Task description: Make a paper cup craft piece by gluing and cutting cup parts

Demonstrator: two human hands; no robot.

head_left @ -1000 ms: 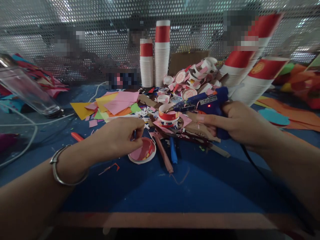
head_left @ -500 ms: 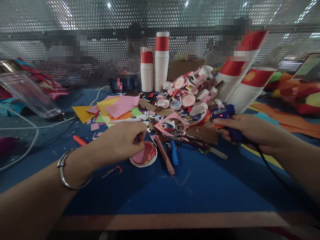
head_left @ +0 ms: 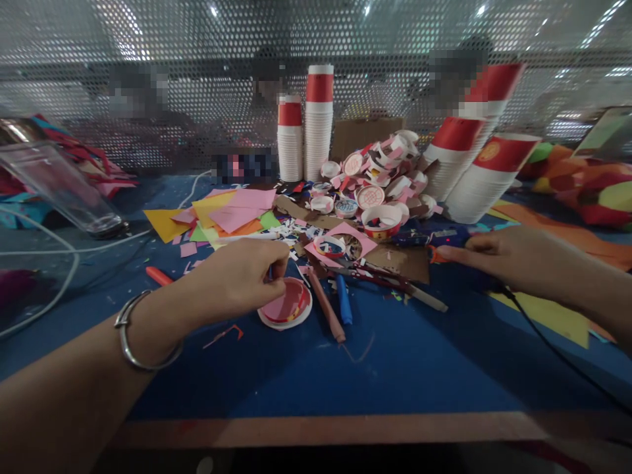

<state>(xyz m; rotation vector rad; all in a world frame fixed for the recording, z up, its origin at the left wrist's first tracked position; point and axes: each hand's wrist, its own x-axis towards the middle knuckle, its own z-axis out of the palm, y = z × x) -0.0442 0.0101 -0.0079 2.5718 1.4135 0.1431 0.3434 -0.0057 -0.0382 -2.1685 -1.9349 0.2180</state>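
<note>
My left hand (head_left: 237, 280), with a metal bangle on the wrist, is closed in a pinch on a small dark-blue piece, right at the left rim of a cut paper-cup base lined in pink (head_left: 286, 306). My right hand (head_left: 498, 260) lies low on the table over the handle of a blue glue gun (head_left: 437, 237), fingers round it and the forefinger stretched along it. The gun's black cord (head_left: 553, 345) trails toward me on the right.
Cut cup rings and bases are heaped behind (head_left: 380, 174), beside stacks of red-and-white paper cups (head_left: 318, 125) and leaning stacks (head_left: 474, 178). Coloured paper sheets (head_left: 232, 210), a brown and a blue stick (head_left: 340, 299), a clear glass (head_left: 64, 191) and white cables lie around. Perforated metal screen behind.
My right hand has carried the glue gun from over the cup ring down and to the right until it rests on the table. My left hand has stayed pinched at the pink-lined base.
</note>
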